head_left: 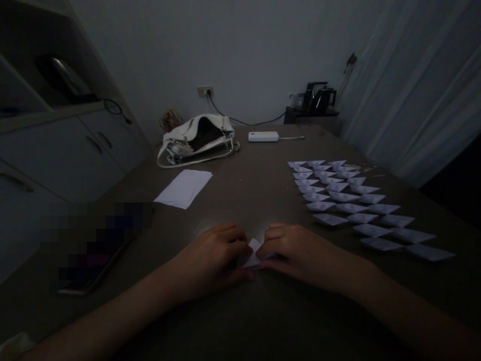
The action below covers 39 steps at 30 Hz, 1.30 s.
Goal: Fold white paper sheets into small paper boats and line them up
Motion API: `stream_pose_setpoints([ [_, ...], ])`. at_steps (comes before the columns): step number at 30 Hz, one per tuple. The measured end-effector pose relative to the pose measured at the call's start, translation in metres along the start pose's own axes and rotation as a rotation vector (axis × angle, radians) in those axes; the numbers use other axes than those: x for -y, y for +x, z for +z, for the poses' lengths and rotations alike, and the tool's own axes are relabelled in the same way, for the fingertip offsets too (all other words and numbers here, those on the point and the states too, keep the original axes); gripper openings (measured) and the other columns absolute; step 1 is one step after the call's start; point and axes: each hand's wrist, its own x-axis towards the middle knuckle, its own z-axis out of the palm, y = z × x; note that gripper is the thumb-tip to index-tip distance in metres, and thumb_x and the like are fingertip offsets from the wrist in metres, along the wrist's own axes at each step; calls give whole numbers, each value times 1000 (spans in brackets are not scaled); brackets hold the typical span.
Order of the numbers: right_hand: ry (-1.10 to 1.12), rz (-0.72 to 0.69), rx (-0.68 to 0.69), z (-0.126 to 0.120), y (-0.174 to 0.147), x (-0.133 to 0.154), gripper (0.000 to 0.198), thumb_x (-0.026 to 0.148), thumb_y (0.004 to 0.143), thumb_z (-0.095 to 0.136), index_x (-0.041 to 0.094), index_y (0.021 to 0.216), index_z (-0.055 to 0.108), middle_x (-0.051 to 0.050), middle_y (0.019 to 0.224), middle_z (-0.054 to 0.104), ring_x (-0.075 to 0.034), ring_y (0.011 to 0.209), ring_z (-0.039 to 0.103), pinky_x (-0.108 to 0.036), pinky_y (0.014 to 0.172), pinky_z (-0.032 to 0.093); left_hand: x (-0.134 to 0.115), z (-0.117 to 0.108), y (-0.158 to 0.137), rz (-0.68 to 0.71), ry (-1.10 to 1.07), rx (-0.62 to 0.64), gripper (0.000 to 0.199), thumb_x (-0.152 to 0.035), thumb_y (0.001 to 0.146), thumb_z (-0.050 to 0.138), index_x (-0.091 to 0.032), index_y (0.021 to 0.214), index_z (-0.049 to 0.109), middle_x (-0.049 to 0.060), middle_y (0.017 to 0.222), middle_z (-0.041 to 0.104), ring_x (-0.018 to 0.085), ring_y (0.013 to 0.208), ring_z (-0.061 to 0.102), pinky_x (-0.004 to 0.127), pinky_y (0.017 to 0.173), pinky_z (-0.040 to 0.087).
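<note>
Head view: at six o'clock on a dim table (240, 200), a person's left hand (221, 249) and right hand (291, 248) pinch a folded paper (254, 246) from either side, probably light, crisp and easily crumpled, best held by its edges, with pointed paper shapes (346, 208) toward two o'clock

A white bag (192, 129) lies near the wall (248, 55).

Folded paper (255, 246) pale white; sheets (184, 188) white; bag (189, 131) off-white; tabletop (244, 198) dull brown.
</note>
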Motion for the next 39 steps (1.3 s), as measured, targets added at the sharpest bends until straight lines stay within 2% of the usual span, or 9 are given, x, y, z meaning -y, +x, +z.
stream_pose_setpoints([
  [6,-40,13,-41,2,1,6,16,16,88,51,15,84,66,-6,79,63,-15,78,55,-26,70,39,-1,3,1,3,-46,-47,22,-22,91,44,-16,95,65,7,89,59,16,84,53,27,73,43],
  [15,49,130,-148,13,6,2,7,13,84,57,14,79,62,-4,80,61,-14,77,55,-25,68,38,1,11,4,-115,-189,-91,15,-17,88,49,-14,88,63,5,83,59,14,77,55,24,68,43],
  [22,167,235,-181,15,8,2,9,8,78,62,15,79,57,-1,82,58,-11,74,52,-22,63,35,6,15,4,-93,-194,-114,13,-19,89,49,-15,92,61,5,88,58,14,80,55,24,69,43],
  [29,170,341,-118,3,1,-10,12,18,74,69,16,82,59,-1,82,58,-12,73,52,-23,62,34,4,7,2,-38,-154,-51,17,-19,89,48,-20,99,62,6,97,56,16,87,54,26,74,44],
  [33,178,345,-102,1,-1,-13,14,20,73,69,17,86,62,-1,81,60,-12,72,53,-23,61,35,3,6,3,-120,-145,-98,19,-29,86,55,-17,100,59,7,96,56,17,85,54,28,73,46],
  [39,192,340,-153,5,0,-5,18,21,73,68,18,90,63,-2,84,60,-13,74,54,-24,65,37,4,13,3,-215,-244,-127,15,-28,84,56,-16,94,59,5,89,56,15,79,55,26,68,45],
])
